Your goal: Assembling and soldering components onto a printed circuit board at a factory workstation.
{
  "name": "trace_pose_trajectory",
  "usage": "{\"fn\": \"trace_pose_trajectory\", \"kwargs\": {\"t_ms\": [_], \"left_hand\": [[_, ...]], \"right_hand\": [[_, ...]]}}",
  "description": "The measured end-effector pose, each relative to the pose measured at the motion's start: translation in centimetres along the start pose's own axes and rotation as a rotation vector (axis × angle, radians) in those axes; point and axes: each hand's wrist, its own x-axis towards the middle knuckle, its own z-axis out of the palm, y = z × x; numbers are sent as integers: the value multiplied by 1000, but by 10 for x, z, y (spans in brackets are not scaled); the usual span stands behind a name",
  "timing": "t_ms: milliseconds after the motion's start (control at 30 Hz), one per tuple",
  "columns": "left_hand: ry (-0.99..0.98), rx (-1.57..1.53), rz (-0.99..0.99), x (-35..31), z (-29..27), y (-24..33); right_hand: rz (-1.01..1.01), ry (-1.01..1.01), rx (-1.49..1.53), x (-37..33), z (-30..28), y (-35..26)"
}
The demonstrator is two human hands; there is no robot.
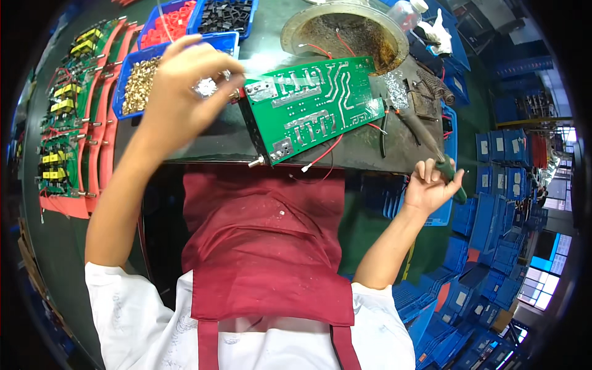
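A green circuit board (320,102) with silvery solder tracks lies at a slant on the bench, a dark part under its left edge. My left hand (188,86), blurred, hovers just left of the board with thumb and forefinger curled toward each other. A thin pale strand runs down to it from above; what the fingertips hold is smeared. My right hand (431,185) is closed around the green handle of a soldering iron (455,185) beyond the bench's right front. The iron's blurred shaft points up and left, apart from the board.
Blue bins hold brass-coloured parts (140,86), red parts (169,26) and black parts (225,15). Finished-looking boards on red strips (92,117) stand at left. Behind the board sits a scorched metal bowl (345,37). Pliers (383,132) and a coiled spring holder (435,86) lie at right.
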Motion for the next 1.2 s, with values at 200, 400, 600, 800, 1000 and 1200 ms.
{"fn": "trace_pose_trajectory", "kwargs": {"t_ms": [200,400,600,800,1000,1200], "left_hand": [[14,108,132,-11,25,36],[-15,110,132,-17,29,37],[-34,118,124,-20,34,37],[-31,129,129,-19,36,39],[-72,160,142,-20,35,39],[-45,143,140,-22,38,41]], "right_hand": [[-13,-2,-293,6,38,36],[56,-85,-306,7,45,55],[119,-152,-340,9,43,67],[171,-163,-353,18,42,67],[301,-132,-361,34,42,69],[418,-227,-380,55,39,65]]}}
